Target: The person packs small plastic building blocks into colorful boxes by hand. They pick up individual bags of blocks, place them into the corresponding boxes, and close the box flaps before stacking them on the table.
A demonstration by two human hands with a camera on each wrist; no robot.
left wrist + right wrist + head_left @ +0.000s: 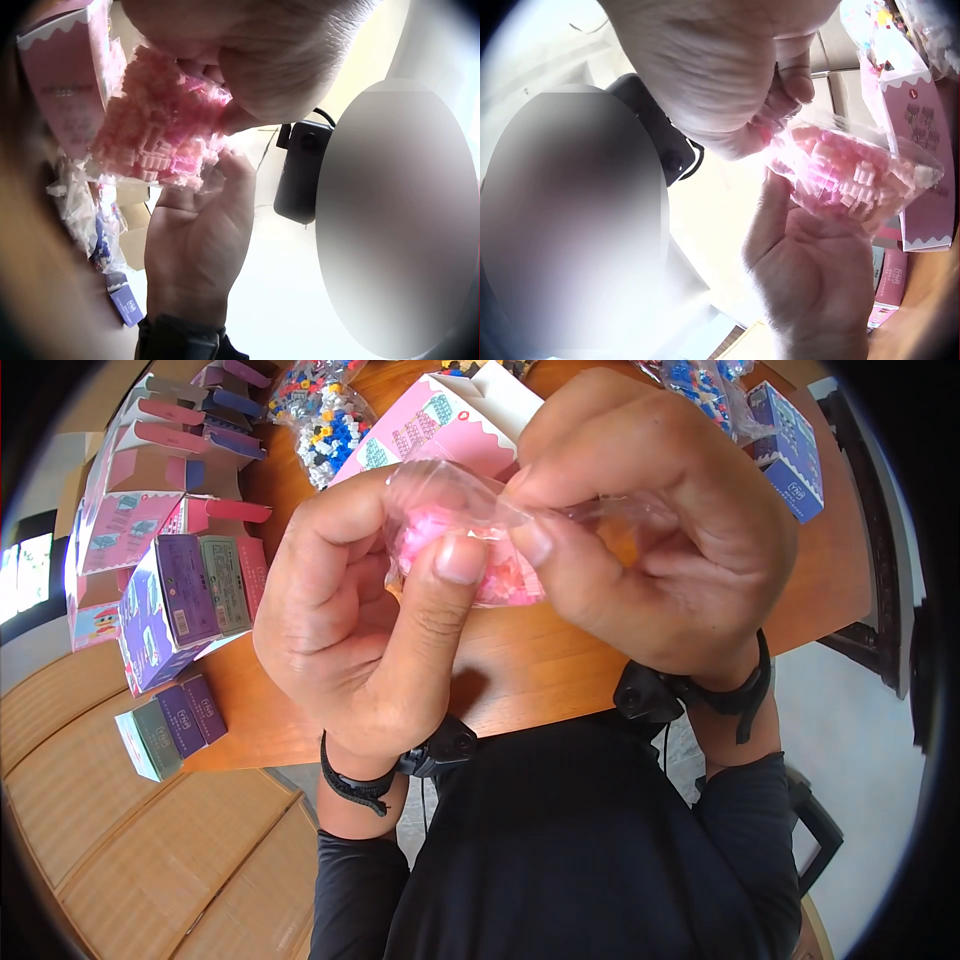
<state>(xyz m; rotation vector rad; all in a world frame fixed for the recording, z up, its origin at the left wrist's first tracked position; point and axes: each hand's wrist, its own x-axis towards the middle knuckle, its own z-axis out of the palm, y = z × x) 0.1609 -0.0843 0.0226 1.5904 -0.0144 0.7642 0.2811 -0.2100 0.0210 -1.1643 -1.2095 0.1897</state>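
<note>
A clear plastic bag (512,578) of small pink building bricks is held up over the table between both hands. My left hand (345,635) grips its body, the thumb lying across the front and the fingers behind. With thumb and index finger, my right hand (690,540) pinches the bag's upper edge, where the film is stretched and creased. Light and darker pink bricks show through the bag (154,127) in the left wrist view. From the right wrist side, the bag (859,180) looks full, with the right fingertips gathered at one end.
Behind the hands stands an opened pink box (440,425). Bags of mixed bricks lie at the back left (335,435) and back right, beside a blue box (790,455). Along the left edge are open pink cartons (135,520), a purple box (180,595) and a smaller box (180,725).
</note>
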